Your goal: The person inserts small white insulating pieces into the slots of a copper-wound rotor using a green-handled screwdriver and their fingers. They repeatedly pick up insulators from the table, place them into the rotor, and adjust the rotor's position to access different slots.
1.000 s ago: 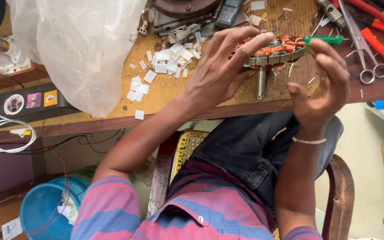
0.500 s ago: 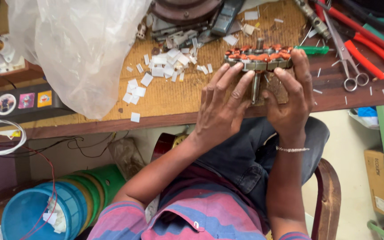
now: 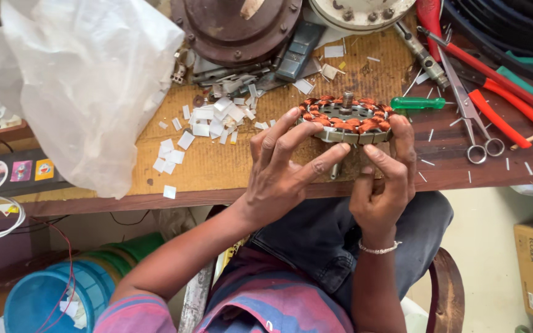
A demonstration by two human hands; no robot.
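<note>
Both hands hold a round motor stator [image 3: 345,123] over the near edge of the workbench [image 3: 229,166], right of centre in the scene. Left hand [image 3: 282,169]: fingers spread and curled round the stator's left rim, fingertips on the metal core. Right hand [image 3: 382,179]: fingers closed on the right rim and the near face, thumb pressing up against the underside. The stator is clear of the bench top, tilted slightly toward the camera, with its shaft [image 3: 346,98] pointing up and away.

State of the work, judged from this view: copper coils sit in every slot visible round the ring, reddish and tightly packed, so the winding looks complete or close to it. No loose wire ends can be made out. Whether the slot insulation is fully seated, I cannot tell.

Surroundings: a scatter of small white paper slips [image 3: 208,123] lies on the bench to the left of the stator, apart from it. A green-handled screwdriver [image 3: 419,103] lies just beyond the right hand. Scissors [image 3: 473,117] and red-handled pliers [image 3: 495,92] lie further right. A rusty round motor cover [image 3: 235,28] sits at the far edge, not joined to the stator; assembly into a housing appears to be outstanding. A crumpled clear plastic bag [image 3: 87,80] covers the left of the bench.
</note>
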